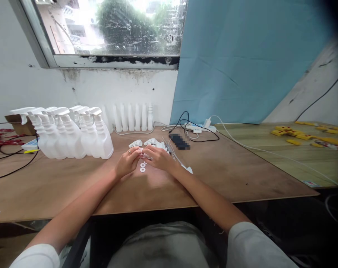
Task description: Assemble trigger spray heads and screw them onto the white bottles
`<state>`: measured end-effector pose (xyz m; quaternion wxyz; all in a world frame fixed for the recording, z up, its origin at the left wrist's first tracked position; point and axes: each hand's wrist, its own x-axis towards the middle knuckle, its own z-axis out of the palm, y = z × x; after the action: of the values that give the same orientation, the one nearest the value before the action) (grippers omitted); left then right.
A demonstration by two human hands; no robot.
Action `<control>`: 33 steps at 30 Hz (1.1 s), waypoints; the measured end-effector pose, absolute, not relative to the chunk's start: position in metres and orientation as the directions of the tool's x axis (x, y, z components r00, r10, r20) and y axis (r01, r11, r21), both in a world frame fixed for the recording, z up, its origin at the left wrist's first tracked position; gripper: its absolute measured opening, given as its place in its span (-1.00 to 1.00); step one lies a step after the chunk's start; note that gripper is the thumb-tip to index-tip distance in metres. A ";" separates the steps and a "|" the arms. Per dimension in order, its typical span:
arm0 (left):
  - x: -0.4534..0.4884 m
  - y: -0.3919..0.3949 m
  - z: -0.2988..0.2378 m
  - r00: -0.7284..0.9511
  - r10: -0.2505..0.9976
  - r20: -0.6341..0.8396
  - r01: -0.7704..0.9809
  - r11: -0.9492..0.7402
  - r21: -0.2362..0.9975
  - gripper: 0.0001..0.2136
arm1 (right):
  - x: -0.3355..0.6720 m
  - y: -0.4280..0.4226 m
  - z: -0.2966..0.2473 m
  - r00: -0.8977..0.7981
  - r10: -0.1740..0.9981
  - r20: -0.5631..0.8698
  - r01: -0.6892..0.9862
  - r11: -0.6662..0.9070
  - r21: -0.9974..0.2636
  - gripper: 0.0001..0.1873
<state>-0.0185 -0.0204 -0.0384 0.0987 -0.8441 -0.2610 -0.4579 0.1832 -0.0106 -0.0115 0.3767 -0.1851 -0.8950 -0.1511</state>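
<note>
My left hand [127,162] and my right hand [160,157] meet over the middle of the table, fingers pinched together. Between their fingertips is a small white plastic part [141,152], mostly covered by the fingers. Just below it, flat white rings [142,169] lie on the wooden tabletop. Several white spray heads [135,143] are scattered right behind my hands, some partly hidden by them. Thin pale tubes [169,144] lie beside my right hand, and a white piece [188,169] rests near my right wrist.
White spray bottles [73,137] with trigger heads stand grouped at the left. Along the wall is a row of slim white bottles [137,117]. A dark phone-like object [179,141], a power strip [201,127] and cables lie behind. Yellow parts [297,136] sit on the right-hand table.
</note>
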 end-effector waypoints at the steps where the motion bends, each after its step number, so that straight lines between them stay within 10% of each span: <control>1: -0.019 -0.021 -0.037 0.444 0.342 0.828 0.550 -0.834 0.049 -0.83 | 0.183 -0.011 -0.011 -0.644 0.204 0.738 0.457 0.875 0.157 -0.91; 33: -0.022 -0.026 -0.021 0.535 0.175 0.827 0.575 -0.792 -0.204 -0.90 | 0.186 -0.011 -0.009 -0.714 0.185 0.675 0.382 0.911 0.154 -0.88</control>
<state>-0.0223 -0.0265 -0.0210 0.2333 -0.8444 -0.2221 -0.4281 0.1863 -0.0113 -0.0092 0.3449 -0.1549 -0.9147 -0.1426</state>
